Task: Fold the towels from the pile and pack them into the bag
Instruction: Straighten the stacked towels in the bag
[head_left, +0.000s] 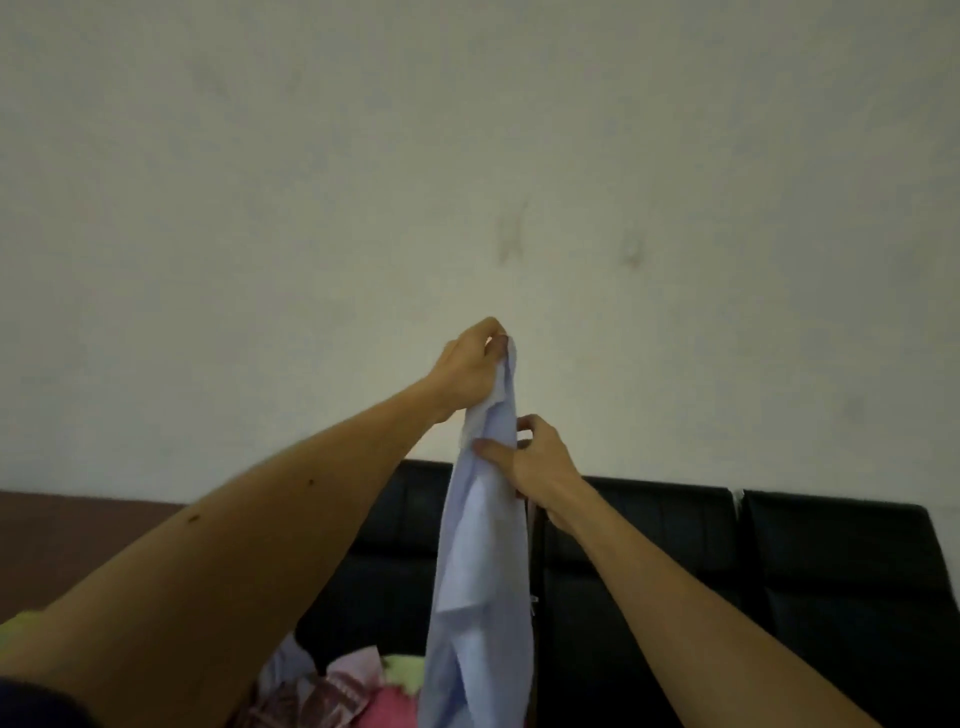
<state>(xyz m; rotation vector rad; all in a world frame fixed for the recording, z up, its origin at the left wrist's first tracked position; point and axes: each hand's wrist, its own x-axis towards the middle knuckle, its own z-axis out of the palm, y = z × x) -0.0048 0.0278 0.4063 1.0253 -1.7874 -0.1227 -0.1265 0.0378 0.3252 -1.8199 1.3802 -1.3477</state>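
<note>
A pale blue towel (480, 587) hangs straight down in front of me, lifted high against the wall. My left hand (470, 364) pinches its top corner with fingers and thumb. Lower on the cloth, my right hand (530, 462) grips the towel's edge, thumb across the front and fingers curled behind. The pile of towels (343, 686), pink, pale green and patterned, lies at the bottom of the view, partly hidden by my left arm and the hanging towel. No bag is in view.
A black padded sofa (779, 582) runs along the plain pale wall (467, 156), and the pile lies on it. A dark brown surface (62, 540) shows at the left.
</note>
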